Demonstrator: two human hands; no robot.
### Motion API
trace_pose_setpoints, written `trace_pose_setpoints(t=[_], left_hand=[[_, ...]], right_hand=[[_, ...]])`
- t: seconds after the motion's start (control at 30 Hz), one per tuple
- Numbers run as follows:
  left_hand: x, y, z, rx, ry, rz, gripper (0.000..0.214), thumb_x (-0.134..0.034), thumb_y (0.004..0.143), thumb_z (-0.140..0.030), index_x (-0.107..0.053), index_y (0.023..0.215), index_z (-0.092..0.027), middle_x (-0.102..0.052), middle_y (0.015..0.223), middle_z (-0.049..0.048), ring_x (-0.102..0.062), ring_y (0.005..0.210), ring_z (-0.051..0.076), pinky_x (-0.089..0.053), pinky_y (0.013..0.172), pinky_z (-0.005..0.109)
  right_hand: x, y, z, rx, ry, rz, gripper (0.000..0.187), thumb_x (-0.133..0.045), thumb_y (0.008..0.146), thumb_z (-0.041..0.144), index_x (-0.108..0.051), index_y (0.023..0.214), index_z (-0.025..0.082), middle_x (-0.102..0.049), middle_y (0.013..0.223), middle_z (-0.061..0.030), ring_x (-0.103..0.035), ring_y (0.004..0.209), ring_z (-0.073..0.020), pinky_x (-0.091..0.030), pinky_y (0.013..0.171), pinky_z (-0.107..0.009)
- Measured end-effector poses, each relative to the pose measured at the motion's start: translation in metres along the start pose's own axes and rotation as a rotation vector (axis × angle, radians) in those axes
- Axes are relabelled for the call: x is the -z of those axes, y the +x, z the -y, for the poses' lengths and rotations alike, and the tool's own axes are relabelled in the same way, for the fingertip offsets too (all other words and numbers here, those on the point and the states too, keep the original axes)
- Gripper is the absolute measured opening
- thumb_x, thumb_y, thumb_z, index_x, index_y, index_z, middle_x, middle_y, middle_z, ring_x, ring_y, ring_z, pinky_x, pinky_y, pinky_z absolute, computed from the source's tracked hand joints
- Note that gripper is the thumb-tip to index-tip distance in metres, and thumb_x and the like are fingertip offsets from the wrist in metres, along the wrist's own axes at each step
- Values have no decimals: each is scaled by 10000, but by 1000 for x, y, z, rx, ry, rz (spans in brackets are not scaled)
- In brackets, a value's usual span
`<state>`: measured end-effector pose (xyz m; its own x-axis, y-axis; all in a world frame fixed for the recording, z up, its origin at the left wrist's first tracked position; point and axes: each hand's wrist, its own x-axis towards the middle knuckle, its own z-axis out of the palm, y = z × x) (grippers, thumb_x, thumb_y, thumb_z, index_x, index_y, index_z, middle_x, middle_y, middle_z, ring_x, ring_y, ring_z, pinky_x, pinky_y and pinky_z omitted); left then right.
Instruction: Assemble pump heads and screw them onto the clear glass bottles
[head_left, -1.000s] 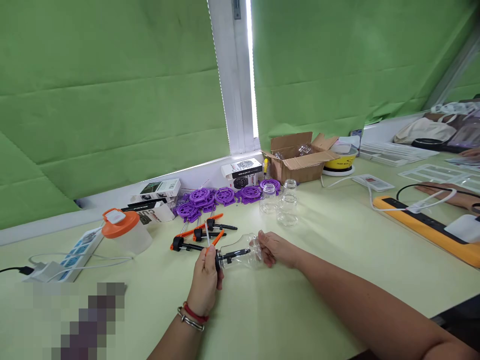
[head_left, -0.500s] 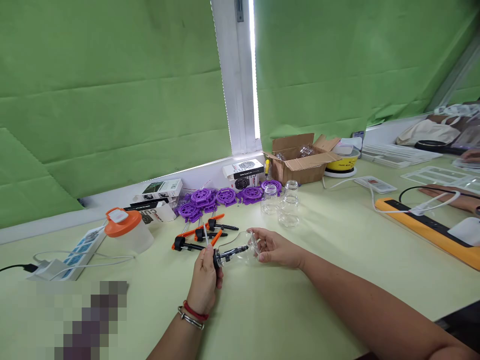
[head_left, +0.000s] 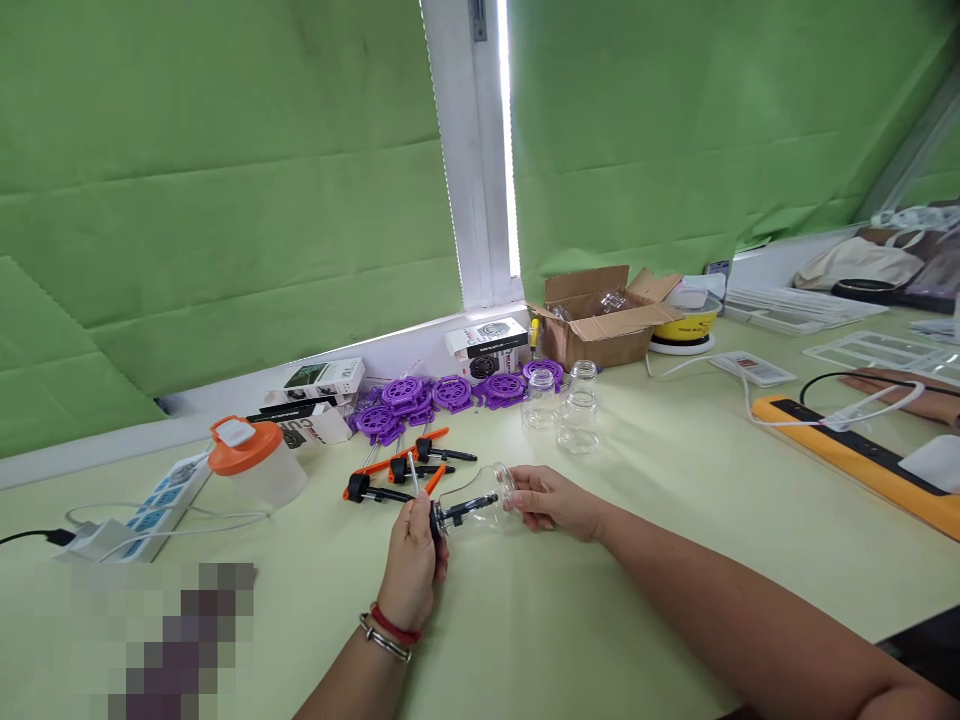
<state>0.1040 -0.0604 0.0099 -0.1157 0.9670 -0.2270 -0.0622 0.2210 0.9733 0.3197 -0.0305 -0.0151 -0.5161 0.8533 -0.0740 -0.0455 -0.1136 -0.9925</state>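
My left hand is closed round a black pump cap with an orange lever and a thin pale rod sticking up. The cap sits at the mouth of a clear bottle lying on its side, and its dark tube reaches inside. At the bottle's base, my right hand grips it with thumb and fingers. Whether the cap is fully seated cannot be seen. Just beyond lie three similar black caps with orange levers. Three clear bottles stand upright behind my right hand.
Purple wheel-shaped parts lie along the back, near white printed boxes and an open carton. An orange-lidded container and power strip are left. At right are an orange power strip and another person's hand.
My right hand's fingers have shifted round the bottle's base and drawn closer together. The bottle and my left hand have barely moved.
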Motion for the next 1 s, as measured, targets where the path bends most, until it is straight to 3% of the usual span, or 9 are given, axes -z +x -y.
trace_pose_setpoints(t=[0.47, 0.7, 0.87, 1.0], left_hand=[[-1, 0, 2, 2, 13, 24, 462, -517, 730, -654, -418, 642, -211, -398, 399, -93, -334, 301, 58, -227, 285, 164], [-2, -1, 1, -9, 13, 18, 421, -547, 725, -601, -423, 637, -208, -407, 434, -89, -344, 311, 53, -235, 288, 169], [1, 1, 5, -76, 61, 18, 417, -476, 780, -620, -428, 686, -216, -424, 440, -76, -363, 361, 79, -264, 300, 172], [6, 2, 7, -172, 122, 16, 417, -416, 826, -620, -438, 723, -217, -456, 453, -59, -388, 405, 94, -330, 338, 178]], right_hand=[[-7, 2, -1, -78, 34, -90, 422, -585, 769, 569, -499, 699, 162, -523, 499, 33, -351, 364, -44, -156, 338, -180], [-8, 2, 1, -105, 15, -66, 468, -513, 805, 596, -523, 667, 149, -460, 389, 39, -310, 325, -49, -151, 331, -185], [-4, 2, -2, -74, 64, -68, 402, -575, 787, 548, -551, 775, 146, -553, 528, 16, -362, 366, -46, -174, 336, -176], [-3, 1, -2, -46, 119, -29, 375, -635, 766, 490, -572, 918, 152, -601, 698, -8, -456, 449, -55, -283, 366, -166]])
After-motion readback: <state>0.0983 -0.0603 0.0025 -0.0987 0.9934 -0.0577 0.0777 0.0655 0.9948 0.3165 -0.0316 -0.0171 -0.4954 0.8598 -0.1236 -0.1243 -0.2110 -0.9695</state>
